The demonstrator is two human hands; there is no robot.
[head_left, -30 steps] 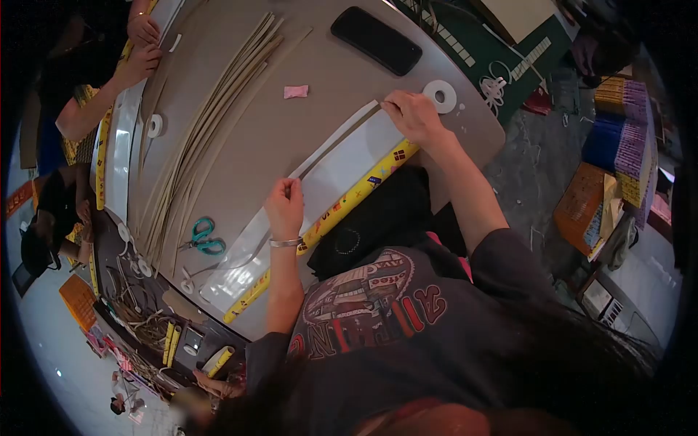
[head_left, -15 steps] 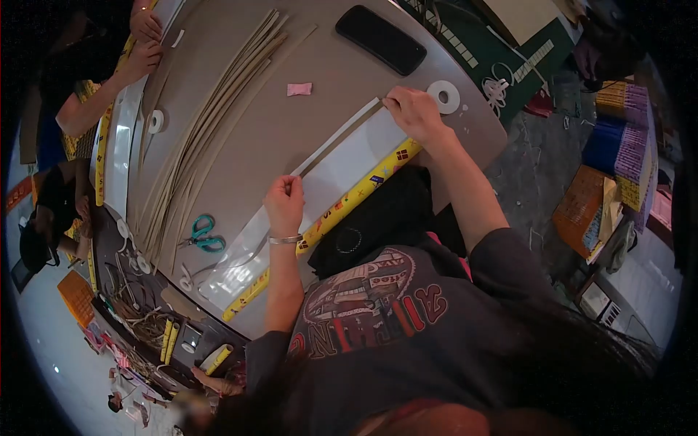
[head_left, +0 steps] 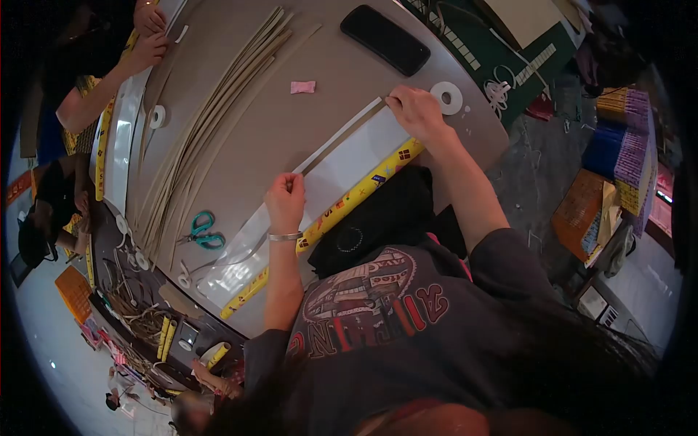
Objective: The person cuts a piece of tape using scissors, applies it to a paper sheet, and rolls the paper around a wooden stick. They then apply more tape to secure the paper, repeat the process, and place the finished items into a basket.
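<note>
A flat brown strip (head_left: 342, 139) is stretched along the far edge of a white sheet (head_left: 356, 161). My left hand (head_left: 286, 200) pinches the strip near the sheet's middle, fingers closed. At the sheet's upper right, my right hand (head_left: 416, 115) is closed on the strip's other end. The near edge of the sheet runs into a roll with a yellow printed pattern (head_left: 342, 207), close to my body. Beyond my left hand, a narrow band trails toward the sheet's lower left. A roll of white tape (head_left: 446, 97) lies beside my right hand.
A bundle of long brown strips (head_left: 218, 109) lies across the table (head_left: 291, 131). Teal-handled scissors (head_left: 206, 231), a pink packet (head_left: 303, 87) and a black case (head_left: 385, 40) are on it too. Another person's hands (head_left: 150, 43) work at the upper left.
Both hands keep their hold on the strip and have barely moved. The view has shifted slightly.
</note>
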